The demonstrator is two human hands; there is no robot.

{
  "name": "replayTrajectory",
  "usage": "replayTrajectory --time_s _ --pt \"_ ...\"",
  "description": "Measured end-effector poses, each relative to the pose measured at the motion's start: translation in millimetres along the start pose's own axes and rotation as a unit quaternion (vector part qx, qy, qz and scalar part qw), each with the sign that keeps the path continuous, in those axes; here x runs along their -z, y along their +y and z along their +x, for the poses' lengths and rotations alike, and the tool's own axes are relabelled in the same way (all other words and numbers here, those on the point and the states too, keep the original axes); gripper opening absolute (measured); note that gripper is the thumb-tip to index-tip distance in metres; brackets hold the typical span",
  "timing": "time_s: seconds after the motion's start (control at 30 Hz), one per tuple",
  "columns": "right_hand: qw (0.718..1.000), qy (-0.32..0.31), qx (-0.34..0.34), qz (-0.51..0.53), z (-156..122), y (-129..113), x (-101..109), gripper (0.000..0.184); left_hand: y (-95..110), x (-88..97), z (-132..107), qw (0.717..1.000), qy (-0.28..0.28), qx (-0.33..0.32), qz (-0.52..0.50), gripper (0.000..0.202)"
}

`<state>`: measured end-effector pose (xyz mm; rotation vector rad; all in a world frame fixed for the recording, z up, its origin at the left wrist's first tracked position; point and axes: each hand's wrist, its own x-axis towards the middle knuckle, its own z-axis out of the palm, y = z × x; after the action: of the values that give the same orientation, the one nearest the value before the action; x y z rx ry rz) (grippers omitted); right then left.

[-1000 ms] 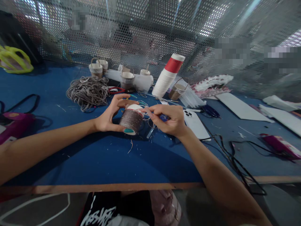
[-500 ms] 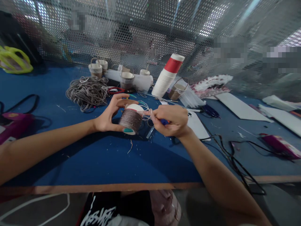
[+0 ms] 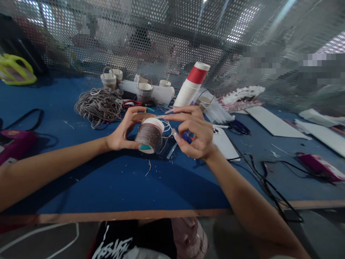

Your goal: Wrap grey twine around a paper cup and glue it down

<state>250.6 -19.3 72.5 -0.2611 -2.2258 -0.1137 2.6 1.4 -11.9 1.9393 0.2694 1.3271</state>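
My left hand grips a paper cup lying tilted above the blue table, thumb along its near side and fingers over the far side. Grey-brown cord is wound closely around the cup, leaving a white end with a thin red line bare. My right hand is just to the right, with its fingers spread and nothing visibly held. Its fingertips reach over the bare end of the cup; whether they touch it I cannot tell. Thin white loops of wire or cord lie between the hands.
Behind stand a heap of grey cord, a leaning stack of paper cups and several small cord-wrapped cups. A white phone lies at right near black cables. Purple glue guns sit on both sides. A perforated metal screen rises behind.
My right hand's fingers have opened and spread from a closed pinch with the index finger at the cup's side. My left hand keeps holding the cup in nearly the same place.
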Motion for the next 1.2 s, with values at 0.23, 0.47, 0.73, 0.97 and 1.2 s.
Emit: replayTrajectory --time_s 0.23,0.47,0.73,0.97,1.2 --pt "0.999 -0.041 0.007 0.024 -5.6 3.0 -1.6 0.014 -1.5 1.3 0.2 1.0 -0.005 -0.005 0.001 0.093" --pt "0.995 -0.016 0.087 -0.036 -5.6 3.3 1.6 0.017 1.5 0.7 1.1 1.0 -0.003 -0.001 -0.006 0.092" --pt "0.996 0.017 0.077 -0.05 -4.6 0.4 2.1 0.019 1.5 1.3 0.2 1.0 0.001 0.004 -0.017 0.093" --pt "0.991 0.061 0.061 -0.103 -5.1 -2.2 0.0 0.021 1.6 2.5 0.6 1.0 0.004 -0.003 -0.014 0.092" --pt "1.0 -0.016 0.01 -0.025 -2.6 -5.7 -2.3 0.023 0.2 0.8 -0.4 1.0 0.028 -0.002 0.01 0.091"
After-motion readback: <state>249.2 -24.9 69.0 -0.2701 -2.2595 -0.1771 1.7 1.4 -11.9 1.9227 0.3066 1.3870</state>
